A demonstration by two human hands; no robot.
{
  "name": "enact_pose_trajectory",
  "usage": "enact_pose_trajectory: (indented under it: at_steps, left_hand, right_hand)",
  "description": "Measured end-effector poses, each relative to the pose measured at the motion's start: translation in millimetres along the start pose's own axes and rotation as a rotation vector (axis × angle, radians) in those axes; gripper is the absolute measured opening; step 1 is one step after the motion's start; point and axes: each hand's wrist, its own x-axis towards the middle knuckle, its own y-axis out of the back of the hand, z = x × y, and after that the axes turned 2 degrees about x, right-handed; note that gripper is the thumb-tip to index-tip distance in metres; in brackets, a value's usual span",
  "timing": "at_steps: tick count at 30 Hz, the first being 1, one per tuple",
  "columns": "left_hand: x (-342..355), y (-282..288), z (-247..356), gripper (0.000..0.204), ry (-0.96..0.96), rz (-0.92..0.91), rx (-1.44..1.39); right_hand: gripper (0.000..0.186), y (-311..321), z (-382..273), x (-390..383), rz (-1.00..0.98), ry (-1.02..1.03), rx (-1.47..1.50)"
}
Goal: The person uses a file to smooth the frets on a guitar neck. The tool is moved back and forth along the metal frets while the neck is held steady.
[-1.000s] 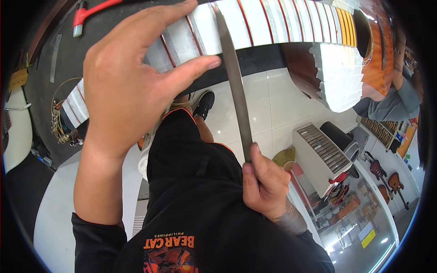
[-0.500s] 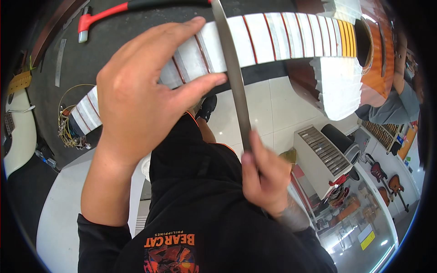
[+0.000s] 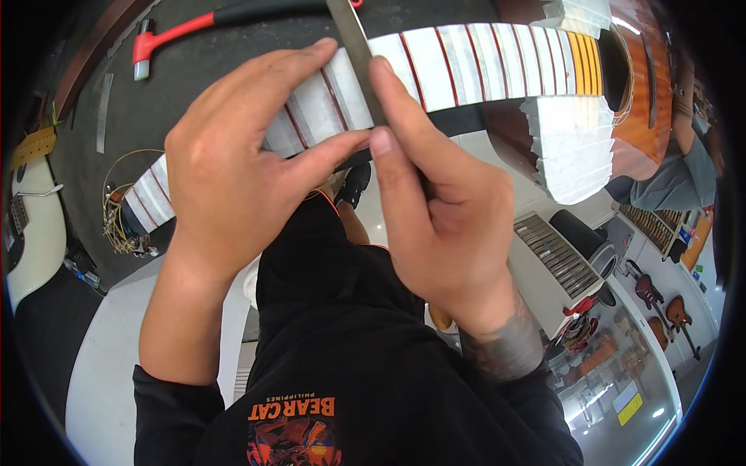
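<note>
Right hand (image 3: 458,225) clenched about a flat grey file (image 3: 353,39), thumb and forefinger pinching it, with the blade lying crosswise over the neck (image 3: 427,70) of an acoustic guitar. Left hand (image 3: 225,147) spread over the same neck just beside the file, thumb toward the near edge and forefinger toward the far edge; whether it grips the wood cannot be told. White strips cover the fingerboard between reddish-brown frets (image 3: 448,65), giving way to yellow strips (image 3: 583,62) by the soundhole (image 3: 619,66). A white taped sheet (image 3: 571,155) overlies part of the glossy orange-brown body (image 3: 646,147). At the opposite end, loose coiled strings (image 3: 115,227) gather about the headstock. Beyond the left hand, on the dark bench top (image 3: 186,70), lie a red-and-black mallet (image 3: 143,46) and a metal ruler (image 3: 103,113); farther left is a cream guitar body (image 3: 47,241). At far right, another person's grey sleeve (image 3: 676,186).
</note>
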Motion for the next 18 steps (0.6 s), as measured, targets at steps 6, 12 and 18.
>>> enact_pose_trajectory:
  at_steps: [6,12,18]
  left_hand:
    - [1,1,1,0.063,0.001,-0.015,0.001]
    - [2,2,3,0.063,-0.004,-0.034,0.013]
    - [2,2,1,0.064,0.004,-0.042,-0.011]
  right_hand:
    - [0.052,17,17,-96,0.003,0.032,-0.010]
    - [0.057,19,16,-108,-0.024,0.037,-0.036]
    - [0.048,-1,-2,10,-0.030,0.019,-0.023]
